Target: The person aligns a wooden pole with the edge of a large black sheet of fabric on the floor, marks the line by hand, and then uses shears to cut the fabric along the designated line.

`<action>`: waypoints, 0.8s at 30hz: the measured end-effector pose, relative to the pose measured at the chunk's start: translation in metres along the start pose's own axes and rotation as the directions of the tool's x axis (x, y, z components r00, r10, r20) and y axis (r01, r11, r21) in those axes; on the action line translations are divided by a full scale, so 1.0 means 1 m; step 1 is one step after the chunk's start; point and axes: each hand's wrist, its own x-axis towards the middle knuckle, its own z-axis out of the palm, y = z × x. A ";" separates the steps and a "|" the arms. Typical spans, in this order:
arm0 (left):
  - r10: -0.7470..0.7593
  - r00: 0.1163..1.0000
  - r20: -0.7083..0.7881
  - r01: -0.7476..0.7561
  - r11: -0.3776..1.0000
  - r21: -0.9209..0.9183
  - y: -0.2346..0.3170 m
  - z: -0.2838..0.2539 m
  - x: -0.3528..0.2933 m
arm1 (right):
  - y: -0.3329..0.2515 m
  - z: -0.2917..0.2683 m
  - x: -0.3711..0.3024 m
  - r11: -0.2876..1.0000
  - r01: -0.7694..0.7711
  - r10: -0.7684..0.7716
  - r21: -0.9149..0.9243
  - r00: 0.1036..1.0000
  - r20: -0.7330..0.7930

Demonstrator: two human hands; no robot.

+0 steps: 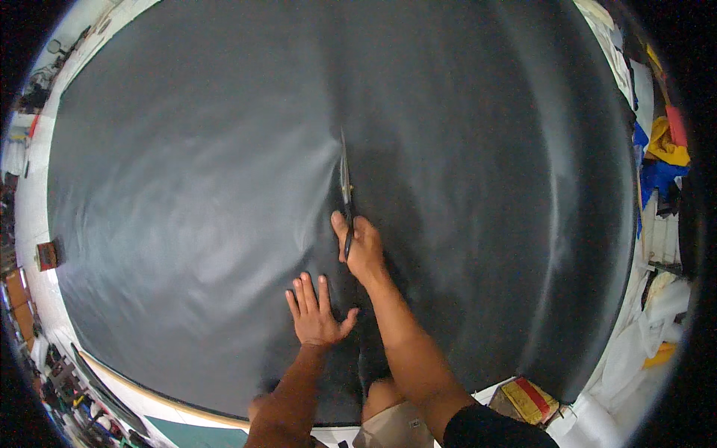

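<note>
A large sheet of smooth black material (187,246), like vinyl or leather, spreads over most of the view. My right hand (364,246) is closed around the black handles of a pair of long scissors (346,175). The blades point away from me, at a fold or cut line that runs up the middle of the sheet; whether the material lies between them I cannot tell. My left hand (314,317) rests flat on the sheet, fingers spread, left of that line and nearer to me than the scissors.
A small brown block (47,256) sits at the sheet's left edge. Near the front right edge lies a yellow and red package (529,399). Blue and yellow cloths (665,160) and white plastic wrapping (650,328) are heaped along the right. Assorted tools (82,411) crowd the lower left.
</note>
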 end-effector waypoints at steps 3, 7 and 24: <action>-0.017 1.000 0.001 0.017 1.000 -0.009 -0.004 0.004 -0.005 | -0.036 0.004 0.041 0.996 -0.076 0.075 0.040 0.997 0.036; -0.015 1.000 0.023 0.015 1.000 -0.004 -0.001 0.005 -0.006 | -0.064 0.008 0.093 0.998 -0.052 0.051 0.040 0.998 0.023; -0.012 0.999 0.052 0.013 1.000 -0.004 0.001 0.004 -0.009 | -0.136 0.025 0.220 1.000 0.004 -0.004 -0.017 1.000 0.009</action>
